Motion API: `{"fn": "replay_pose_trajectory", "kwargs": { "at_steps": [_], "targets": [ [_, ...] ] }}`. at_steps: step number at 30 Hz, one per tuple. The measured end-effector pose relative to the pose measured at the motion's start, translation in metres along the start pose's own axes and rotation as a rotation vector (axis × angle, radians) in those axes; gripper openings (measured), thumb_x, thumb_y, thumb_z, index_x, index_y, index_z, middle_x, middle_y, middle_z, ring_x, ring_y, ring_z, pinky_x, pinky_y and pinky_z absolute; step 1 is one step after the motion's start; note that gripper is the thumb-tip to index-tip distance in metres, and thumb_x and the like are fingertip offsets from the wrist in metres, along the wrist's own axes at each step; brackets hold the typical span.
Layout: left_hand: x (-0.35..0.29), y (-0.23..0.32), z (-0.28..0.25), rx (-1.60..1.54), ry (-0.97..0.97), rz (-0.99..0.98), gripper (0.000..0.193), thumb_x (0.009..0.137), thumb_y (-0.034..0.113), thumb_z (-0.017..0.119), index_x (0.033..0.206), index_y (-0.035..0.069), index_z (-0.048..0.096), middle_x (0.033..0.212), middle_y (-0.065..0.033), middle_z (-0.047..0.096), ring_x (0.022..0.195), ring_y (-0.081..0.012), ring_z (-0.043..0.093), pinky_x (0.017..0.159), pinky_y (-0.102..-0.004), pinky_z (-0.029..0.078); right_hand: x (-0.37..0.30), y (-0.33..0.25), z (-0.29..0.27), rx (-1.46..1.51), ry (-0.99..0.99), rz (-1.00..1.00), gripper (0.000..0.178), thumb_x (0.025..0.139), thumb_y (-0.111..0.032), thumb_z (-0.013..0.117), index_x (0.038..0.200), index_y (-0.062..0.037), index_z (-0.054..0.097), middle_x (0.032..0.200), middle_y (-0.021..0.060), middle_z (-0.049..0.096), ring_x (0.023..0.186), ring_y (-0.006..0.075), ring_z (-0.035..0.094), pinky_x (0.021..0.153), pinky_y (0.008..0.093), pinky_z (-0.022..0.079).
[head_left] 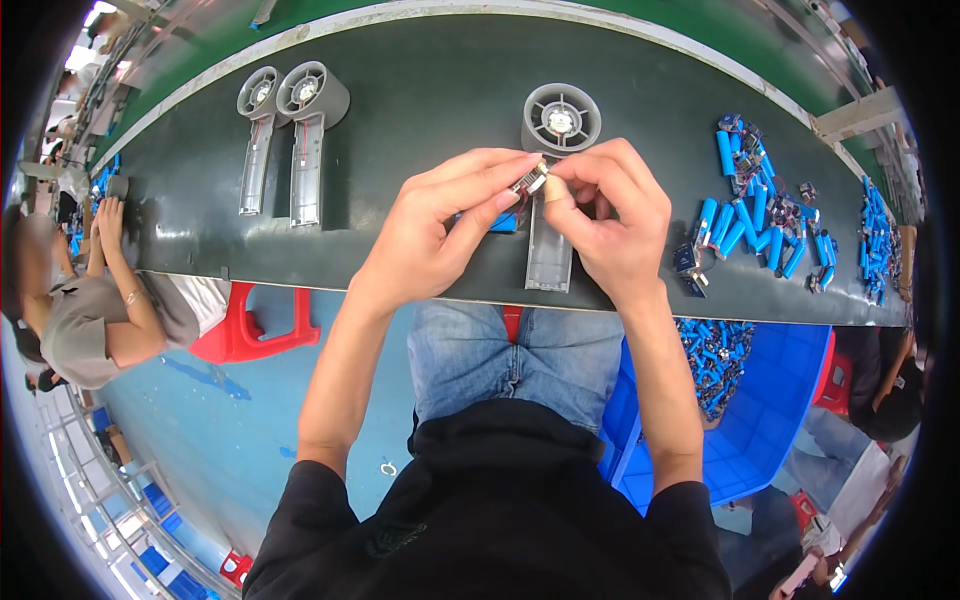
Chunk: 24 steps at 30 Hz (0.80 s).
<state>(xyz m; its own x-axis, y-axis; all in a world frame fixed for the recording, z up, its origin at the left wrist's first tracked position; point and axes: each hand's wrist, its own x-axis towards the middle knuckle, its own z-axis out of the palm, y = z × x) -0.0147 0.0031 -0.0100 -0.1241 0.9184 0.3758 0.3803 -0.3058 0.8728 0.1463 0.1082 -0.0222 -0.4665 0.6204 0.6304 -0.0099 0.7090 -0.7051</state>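
Note:
My left hand (435,225) pinches a small circuit board (530,180) between thumb and fingers. Below it, partly behind the left fingers, shows a blue cylindrical battery (503,222). My right hand (615,205) has thumb and forefinger closed at the board's right end; whatever small part they grip is hidden. A pale wrap covers the right thumb's tip. Beneath and just beyond both hands lies a grey handheld fan housing (562,118), its round head pointing away from me. Its open, hollow handle (548,262) reaches toward the table's near edge.
Two similar fan housings (312,95) lie at the left of the dark table (420,90). Blue batteries with circuit boards (740,225) are heaped at the right. A blue bin (765,400) of more batteries stands beside my right leg. Another person (100,310) sits at left.

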Motion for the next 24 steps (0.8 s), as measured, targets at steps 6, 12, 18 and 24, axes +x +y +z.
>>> {"fn": "replay_pose_trajectory", "kwargs": {
  "at_steps": [6, 12, 18, 24],
  "targets": [
    [-0.0022, 0.0024, -0.0020, 0.062, -0.014, 0.004, 0.031, 0.094, -0.004, 0.057, 0.124, -0.002, 0.065, 0.115, -0.0163, 0.067, 0.098, -0.0243, 0.067, 0.084, -0.0314, 0.054, -0.0002, 0.0010, 0.0011, 0.005, -0.027, -0.005, 0.014, 0.075, 0.006, 0.074, 0.087, -0.0004, 0.069, 0.081, 0.0027, 0.061, 0.063, 0.0043, 0.055, 0.048, 0.0183, 0.039],
    [-0.0051, 0.0014, 0.0025, -0.004, -0.008, -0.060, 0.034, 0.097, -0.004, 0.050, 0.128, -0.001, 0.063, 0.123, -0.0174, 0.064, 0.108, -0.0234, 0.064, 0.090, -0.0316, 0.054, -0.0015, -0.0010, 0.0026, 0.006, 0.004, 0.026, 0.014, 0.073, 0.006, 0.074, 0.085, -0.0006, 0.068, 0.081, 0.0025, 0.061, 0.062, 0.0050, 0.054, 0.049, 0.0193, 0.040],
    [-0.0051, 0.0058, 0.0043, 0.032, -0.010, -0.048, 0.033, 0.097, -0.003, 0.049, 0.127, -0.002, 0.062, 0.120, -0.0176, 0.064, 0.107, -0.0251, 0.064, 0.089, -0.0328, 0.054, 0.0000, -0.0002, 0.0009, -0.038, -0.029, -0.023, 0.014, 0.073, 0.006, 0.074, 0.085, -0.0005, 0.068, 0.080, 0.0027, 0.062, 0.061, 0.0055, 0.054, 0.050, 0.0198, 0.041],
    [-0.0047, 0.0059, 0.0018, 0.035, -0.015, -0.038, 0.034, 0.096, -0.004, 0.048, 0.127, -0.002, 0.062, 0.118, -0.0175, 0.065, 0.104, -0.0260, 0.065, 0.087, -0.0331, 0.054, -0.0004, 0.0020, 0.0016, -0.031, -0.044, -0.065, 0.014, 0.074, 0.005, 0.076, 0.085, 0.0004, 0.069, 0.081, 0.0034, 0.063, 0.061, 0.0061, 0.055, 0.050, 0.0204, 0.044]
  ]
}}
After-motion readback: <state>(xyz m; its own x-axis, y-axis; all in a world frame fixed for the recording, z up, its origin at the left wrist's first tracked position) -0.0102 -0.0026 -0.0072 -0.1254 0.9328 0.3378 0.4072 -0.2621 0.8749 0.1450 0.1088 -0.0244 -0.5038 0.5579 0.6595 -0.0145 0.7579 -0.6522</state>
